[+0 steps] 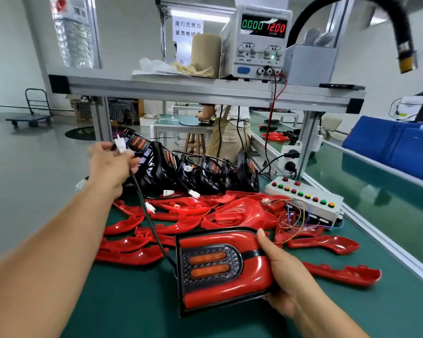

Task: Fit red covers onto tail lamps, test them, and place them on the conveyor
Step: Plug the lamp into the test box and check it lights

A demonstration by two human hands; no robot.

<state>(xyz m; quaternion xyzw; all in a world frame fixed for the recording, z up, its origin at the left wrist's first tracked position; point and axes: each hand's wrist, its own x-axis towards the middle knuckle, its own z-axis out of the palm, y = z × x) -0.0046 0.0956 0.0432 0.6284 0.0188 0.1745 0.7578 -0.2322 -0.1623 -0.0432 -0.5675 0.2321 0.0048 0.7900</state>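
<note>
Red tail lamp (pixel 213 267), right grip (pixel 291 279) partly hidden behind

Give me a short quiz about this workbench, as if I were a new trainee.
1. True or false: the tail lamp in the right hand already wears its red cover.
2. What does the left hand pinch? A) white connector B) screwdriver C) roll of tape
3. Fill in: the power supply's red digits read ____.
Key: 1 true; 2 A; 3 1200.
</note>
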